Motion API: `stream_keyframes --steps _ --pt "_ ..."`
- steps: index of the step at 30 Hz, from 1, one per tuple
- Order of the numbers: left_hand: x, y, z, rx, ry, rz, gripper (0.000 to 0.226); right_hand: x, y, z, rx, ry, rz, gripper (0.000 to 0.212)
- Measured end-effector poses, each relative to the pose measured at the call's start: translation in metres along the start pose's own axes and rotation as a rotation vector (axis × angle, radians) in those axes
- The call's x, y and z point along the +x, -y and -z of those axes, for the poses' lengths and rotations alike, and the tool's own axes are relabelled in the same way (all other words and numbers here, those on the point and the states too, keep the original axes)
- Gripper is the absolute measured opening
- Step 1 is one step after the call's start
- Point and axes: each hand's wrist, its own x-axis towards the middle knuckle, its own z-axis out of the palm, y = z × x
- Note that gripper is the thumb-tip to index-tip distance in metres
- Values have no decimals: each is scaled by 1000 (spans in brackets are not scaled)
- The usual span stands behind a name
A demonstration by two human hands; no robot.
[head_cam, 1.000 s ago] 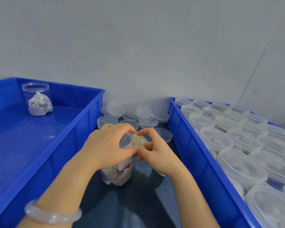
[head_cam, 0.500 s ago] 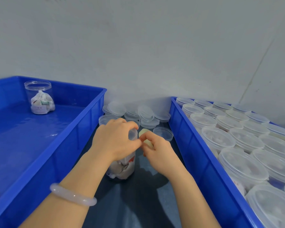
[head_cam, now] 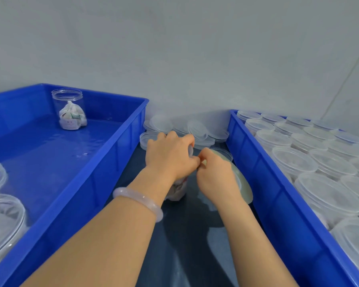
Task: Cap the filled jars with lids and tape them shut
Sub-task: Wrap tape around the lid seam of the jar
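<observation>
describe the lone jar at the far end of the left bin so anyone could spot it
Start at the blue bin on the left. Near its far wall stands one clear jar holding a white bag. It stands alone; the bin's other jars sit at the near left edge.

Bare forearms; a pale translucent bangle [head_cam: 138, 200] circles the left wrist.

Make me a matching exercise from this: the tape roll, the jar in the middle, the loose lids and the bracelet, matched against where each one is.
1 tape roll
2 middle jar
3 loose lids
4 bracelet

A against the wall
B on the left wrist
C in the left hand's grip
D in the right hand's grip

Pairs: 1-D, 2-C, 3-A, 4-B
</observation>
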Motion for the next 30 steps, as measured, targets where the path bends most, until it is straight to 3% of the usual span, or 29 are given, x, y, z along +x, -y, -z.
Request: stream_keyframes --steps 3,6,14,20,24,26,30 --pt "1 -1 0 6 7 5 21 -2 4 2 -28 12 1 23" --pt "0 -2 0 12 16 -15 24 -5 5 4 -59 3 3 11" --pt "0 2 2 2 53 -83 28 -18 6 12 -53 -3 -20 10" --pt "15 15 6 55 69 35 24 -47 1 10 115 -140 138 17" --pt "15 18 3 66 79 -12 30 -26 -18 -4 -29 11 90 7" --pt "17 19 1 83 68 -13 31 -19 -25 -18 -5 68 78 11" --pt "16 15 0 125 29 -6 27 -10 -36 -45 -182 182 87 27"
